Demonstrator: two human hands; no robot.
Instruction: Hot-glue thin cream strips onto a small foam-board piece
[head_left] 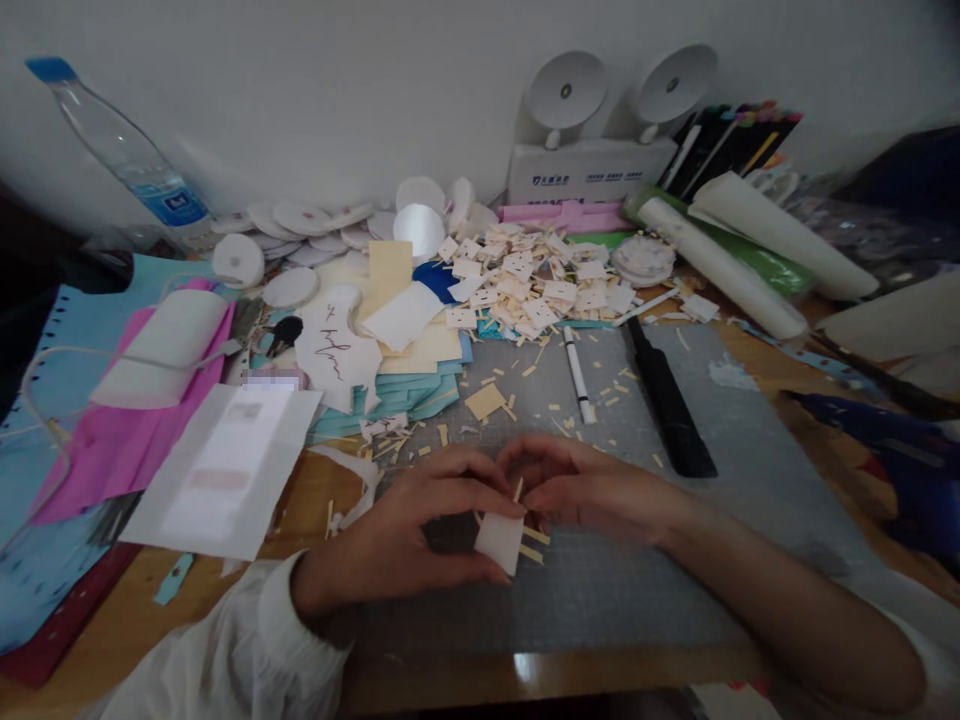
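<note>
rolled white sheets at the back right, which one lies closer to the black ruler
The lower roll, running from the green sheet down toward the grey cutting mat. Its near end stops just right of the black ruler; the other roll lies behind it.

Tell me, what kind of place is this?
Probably a paper-craft desk at home or in a small workshop. A grey cutting mat covers the wooden table, a heap of small cream paper tags sits behind it, and both hands pinch a small white paper piece.

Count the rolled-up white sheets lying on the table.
2. Both rolls lie at the back right, slanting side by side: one nearer the grey cutting mat, the other behind it, over a green sheet. More may be hidden under clutter.
</note>
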